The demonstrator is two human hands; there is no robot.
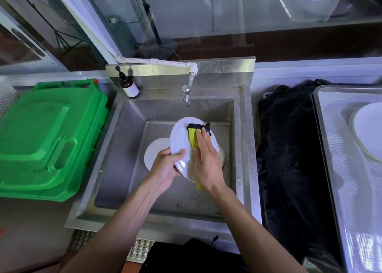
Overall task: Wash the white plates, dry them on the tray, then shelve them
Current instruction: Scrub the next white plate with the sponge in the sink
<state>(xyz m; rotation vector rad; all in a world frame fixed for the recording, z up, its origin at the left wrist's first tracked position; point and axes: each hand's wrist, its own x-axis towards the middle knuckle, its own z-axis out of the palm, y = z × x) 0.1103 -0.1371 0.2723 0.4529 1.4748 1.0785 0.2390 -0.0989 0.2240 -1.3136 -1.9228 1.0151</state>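
Both hands are held over the steel sink [132, 115], which serves as the reference for everything else. With the left hand [165, 168], a white plate [180, 137] is gripped at its near-left rim, the thumb curled onto the upper face and the fingers hidden underneath, so that the plate is held tilted above the basin floor. On the face of that plate a yellow and black cloth [193, 137] is pressed down by the right hand [206, 159], whose fingers are laid nearly straight and flat across it; one yellow end of the cloth is seen hanging below the wrist. A second white plate [154, 151] is lying on the sink floor, partly covered by the held one. At the back wall of the sink a metal tap [186, 95] is mounted, fed by a white pipe [157, 61], and a brown pump bottle [129, 87] is stood on the back-left corner. Left of the sink a green bin lid [47, 134] is seen. Right of the sink a black cloth [289, 148] is spread, and beyond it a metal tray [339, 169] is placed, with another white plate [370, 130] resting on it.
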